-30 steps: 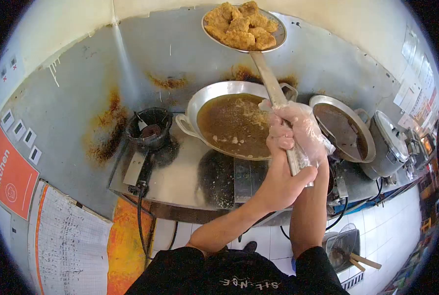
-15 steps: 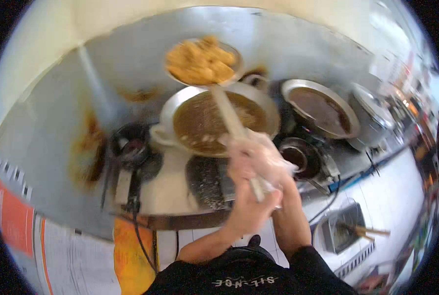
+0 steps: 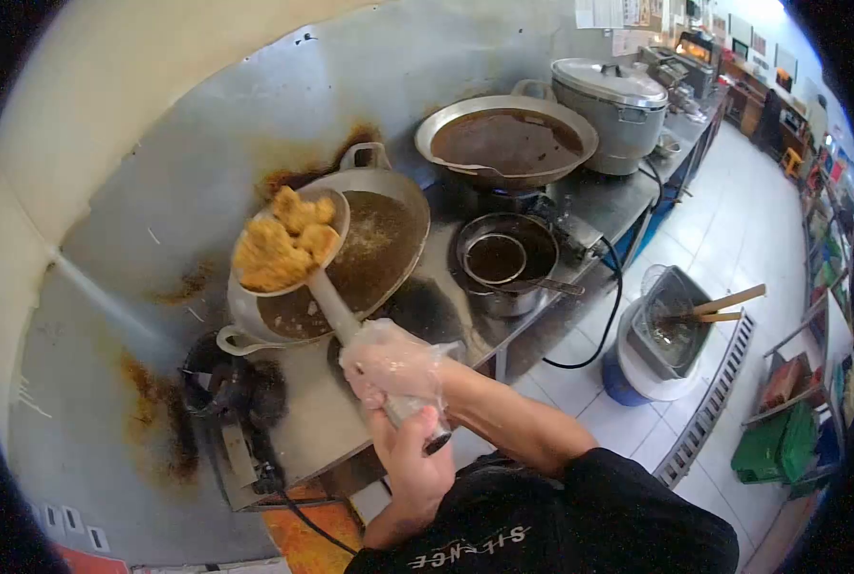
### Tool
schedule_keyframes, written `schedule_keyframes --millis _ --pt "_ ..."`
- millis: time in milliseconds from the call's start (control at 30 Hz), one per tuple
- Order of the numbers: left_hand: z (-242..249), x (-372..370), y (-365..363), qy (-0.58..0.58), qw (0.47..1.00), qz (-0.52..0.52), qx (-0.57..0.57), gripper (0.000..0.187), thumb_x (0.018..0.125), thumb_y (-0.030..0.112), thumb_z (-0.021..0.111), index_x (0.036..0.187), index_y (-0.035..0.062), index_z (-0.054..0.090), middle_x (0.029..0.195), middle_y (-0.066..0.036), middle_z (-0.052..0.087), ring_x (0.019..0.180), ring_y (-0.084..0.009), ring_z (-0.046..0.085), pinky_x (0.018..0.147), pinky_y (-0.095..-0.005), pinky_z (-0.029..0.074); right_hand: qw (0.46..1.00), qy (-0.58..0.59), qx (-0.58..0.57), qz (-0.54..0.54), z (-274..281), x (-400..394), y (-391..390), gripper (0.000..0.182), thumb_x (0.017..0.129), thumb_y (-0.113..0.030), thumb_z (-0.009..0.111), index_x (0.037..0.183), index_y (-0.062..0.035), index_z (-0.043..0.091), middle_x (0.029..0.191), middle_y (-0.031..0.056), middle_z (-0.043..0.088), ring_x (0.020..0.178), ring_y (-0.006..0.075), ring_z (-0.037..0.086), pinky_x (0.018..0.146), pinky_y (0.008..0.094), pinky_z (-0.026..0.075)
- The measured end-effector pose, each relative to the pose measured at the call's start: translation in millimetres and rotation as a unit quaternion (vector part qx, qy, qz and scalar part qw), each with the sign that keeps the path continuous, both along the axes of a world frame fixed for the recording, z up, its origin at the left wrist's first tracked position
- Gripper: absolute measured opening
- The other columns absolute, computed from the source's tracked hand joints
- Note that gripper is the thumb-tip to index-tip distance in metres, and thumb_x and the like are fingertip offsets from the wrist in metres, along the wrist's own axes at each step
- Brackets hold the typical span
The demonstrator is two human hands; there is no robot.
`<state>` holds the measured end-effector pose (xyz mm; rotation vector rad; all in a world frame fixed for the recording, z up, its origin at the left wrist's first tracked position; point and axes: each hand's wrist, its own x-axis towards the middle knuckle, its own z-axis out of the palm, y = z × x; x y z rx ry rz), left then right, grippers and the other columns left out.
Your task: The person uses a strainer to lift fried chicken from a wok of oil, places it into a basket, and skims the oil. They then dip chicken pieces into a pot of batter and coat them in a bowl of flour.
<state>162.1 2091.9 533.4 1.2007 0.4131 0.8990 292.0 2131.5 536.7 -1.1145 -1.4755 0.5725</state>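
Both my hands grip the long handle of a skimmer (image 3: 336,308). My right hand (image 3: 394,364), in a clear plastic glove, wraps the handle higher up. Bare and lower, my left hand (image 3: 416,459) holds the handle near its end. Golden fried pieces (image 3: 284,244) are heaped in the skimmer's bowl, which is over the left part of a wide wok (image 3: 413,225) of brown oil.
Behind to the right are a second wok of dark oil (image 3: 508,139) and a lidded pot (image 3: 613,120). A small pot (image 3: 503,258) sits nearer. A burner (image 3: 217,373) is at left. On the floor side, a grey basin (image 3: 671,325) holds wooden-handled tools.
The view has turned right and tilted. The loaded skimmer now appears lower and further left, over the wok's left part instead of its far rim. Both hands still hold the handle.
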Motion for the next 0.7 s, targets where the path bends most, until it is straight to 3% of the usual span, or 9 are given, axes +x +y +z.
schedule_keyframes --millis 100,167,233,333,400,467,567,633,700 --pt "3 8 -4 -0.037 0.988 -0.022 -0.151 0.044 0.079 0.015 0.059 0.122 0.0065 0.051 0.118 -0.016 0.052 0.117 -0.0296 0.049 0.101 -0.0443 0.040 0.999 0.032 -0.008 0.017 -18 4 4 0.023 0.078 -0.003 0.054 0.057 -0.0050 0.045 0.055 0.0002 0.045 0.048 0.0130 0.050 0.043 0.0304 0.040" --pt "-35 4 6 0.084 0.982 0.053 0.158 0.044 0.079 0.016 0.059 0.121 0.0064 0.052 0.118 -0.014 0.053 0.117 -0.0289 0.048 0.101 -0.0452 0.039 0.993 0.111 0.000 0.045 -14 14 3 0.023 0.078 -0.003 0.054 0.057 -0.0052 0.045 0.056 -0.0002 0.045 0.048 0.0130 0.050 0.043 0.0304 0.041" --pt "-44 12 4 0.081 0.976 0.063 0.193 0.047 0.078 0.017 0.060 0.123 0.0069 0.052 0.119 -0.012 0.053 0.118 -0.0281 0.048 0.102 -0.0459 0.038 0.989 0.136 0.012 0.052 -9 20 2 0.023 0.077 -0.003 0.055 0.057 -0.0051 0.045 0.056 -0.0001 0.045 0.048 0.0127 0.051 0.043 0.0303 0.041" --pt "1 52 -25 -0.102 0.980 -0.008 -0.169 0.054 0.077 0.020 0.061 0.129 0.0102 0.051 0.124 -0.011 0.053 0.118 -0.0277 0.048 0.102 -0.0444 0.038 0.980 0.187 -0.027 0.066 -7 32 -4 0.022 0.076 -0.003 0.057 0.056 -0.0046 0.047 0.054 0.0011 0.046 0.047 0.0127 0.052 0.042 0.0304 0.042" --pt "-18 50 -27 0.049 0.976 0.079 0.197 0.044 0.078 0.013 0.065 0.119 0.0044 0.052 0.121 -0.014 0.053 0.116 -0.0347 0.049 0.099 -0.0486 0.040 0.993 0.093 0.055 0.043 7 42 -28 0.022 0.076 -0.003 0.057 0.056 -0.0035 0.047 0.053 0.0025 0.047 0.046 0.0133 0.052 0.041 0.0305 0.042" --pt "-1 77 -62 -0.036 0.996 0.076 0.024 0.043 0.077 0.009 0.068 0.116 0.0006 0.052 0.123 -0.019 0.051 0.117 -0.0406 0.049 0.100 -0.0524 0.039 0.974 -0.068 0.199 -0.081 0 54 -41 0.023 0.076 -0.003 0.056 0.055 -0.0019 0.047 0.051 0.0040 0.048 0.045 0.0142 0.053 0.039 0.0305 0.042" --pt "4 103 -99 -0.139 0.983 0.047 -0.111 0.043 0.078 0.006 0.070 0.115 -0.0021 0.051 0.126 -0.026 0.048 0.118 -0.0450 0.049 0.102 -0.0544 0.037 0.990 0.117 0.076 0.019 6 85 -79 0.017 0.076 -0.002 0.057 0.061 0.0002 0.048 0.053 0.0038 0.049 0.045 0.0141 0.053 0.039 0.0299 0.042" --pt "3 115 -135 -0.009 0.997 0.052 0.049 0.054 0.084 0.012 0.059 0.131 -0.0070 0.040 0.135 -0.029 0.040 0.129 -0.0408 0.040 0.107 -0.0506 0.034 0.973 0.223 0.025 0.058 13 95 -114 0.012 0.079 -0.003 0.056 0.071 0.0011 0.048 0.055 0.0032 0.049 0.045 0.0134 0.052 0.039 0.0290 0.041" --pt "-23 114 -145 0.001 1.000 -0.024 0.013 0.060 0.084 0.014 0.055 0.135 -0.0091 0.034 0.138 -0.030 0.035 0.135 -0.0396 0.033 0.110 -0.0498 0.030 0.952 0.302 -0.008 0.041 33 112 -187 0.011 0.084 -0.006 0.055 0.087 0.0004 0.046 0.058 0.0021 0.048 0.046 0.0115 0.050 0.038 0.0271 0.040"
